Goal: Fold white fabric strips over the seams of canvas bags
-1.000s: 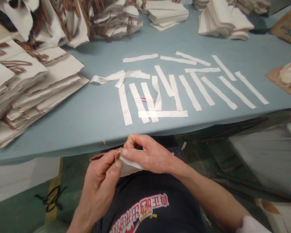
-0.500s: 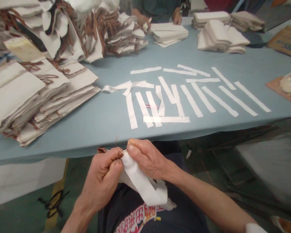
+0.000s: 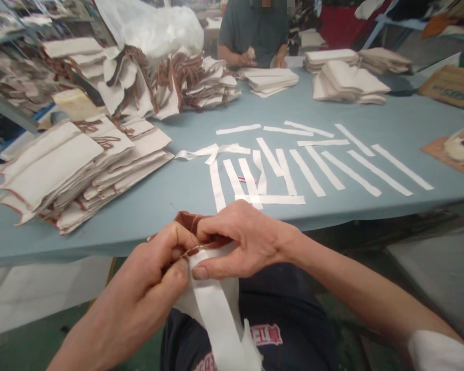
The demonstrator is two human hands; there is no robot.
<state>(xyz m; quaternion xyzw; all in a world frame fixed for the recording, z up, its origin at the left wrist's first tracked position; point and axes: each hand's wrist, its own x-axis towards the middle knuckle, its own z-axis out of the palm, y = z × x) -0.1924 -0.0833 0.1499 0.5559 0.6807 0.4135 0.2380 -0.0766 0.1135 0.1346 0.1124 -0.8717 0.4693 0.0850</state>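
Over my lap, a cream cloth piece with a brown edge [image 3: 189, 220] is stretched between my hands. A white strip [image 3: 218, 314] lies against its edge and hangs down toward my dark apron [image 3: 294, 309]. My left hand [image 3: 158, 273] pinches the cloth's brown edge between thumb and fingers. From the other side, my right hand [image 3: 235, 242] presses the strip's upper end with its thumb, its fingers behind the brown edge. Both hands nearly touch just in front of the table. Anything small within the fingers is hidden.
Several white strips [image 3: 305, 172] lie across the blue-green table [image 3: 170, 190]. Stacked cream pieces with brown cords [image 3: 62, 165] stand at left, more piles [image 3: 340, 80] at the back. A person [image 3: 251, 36] sits opposite. A cardboard box [image 3: 450, 87] is at right.
Both hands have come up closer to the table edge with the cloth. My right hand has turned, its thumb now lying on the strip. My view has tilted up, showing more of the room.
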